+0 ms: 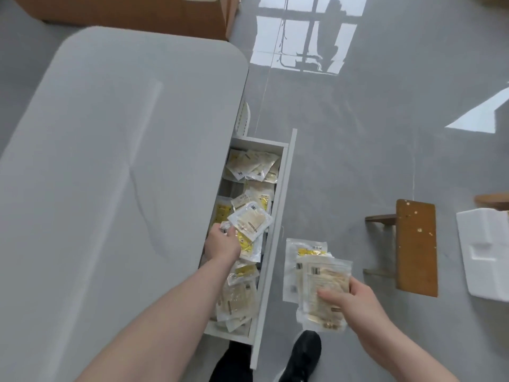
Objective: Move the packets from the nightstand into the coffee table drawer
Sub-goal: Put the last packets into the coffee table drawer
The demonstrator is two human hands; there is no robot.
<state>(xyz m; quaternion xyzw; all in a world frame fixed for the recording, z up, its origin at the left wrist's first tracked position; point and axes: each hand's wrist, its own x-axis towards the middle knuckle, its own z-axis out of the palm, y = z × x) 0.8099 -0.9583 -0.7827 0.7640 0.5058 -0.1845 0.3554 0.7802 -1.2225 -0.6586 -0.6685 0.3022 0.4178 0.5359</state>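
Drawer [275, 216]: pulled out from the side of the coffee table [110, 161], already holding many packets [249, 168] scattered along its length.
Left hand [224, 242]: reaches over the middle of the drawer; its fingers pinch 1 packet [252, 220] by a corner, just above the pile.
Right hand [352, 297]: held over the floor beside the drawer front, its fingers closed round a stack of packets [316, 279], several at least.
Nightstand: not in view, so I cannot tell whether any packets wait there.
Progress: well along, judging by the filled drawer.
Left to do: drop the pinched packet, then move the stack across into the drawer.
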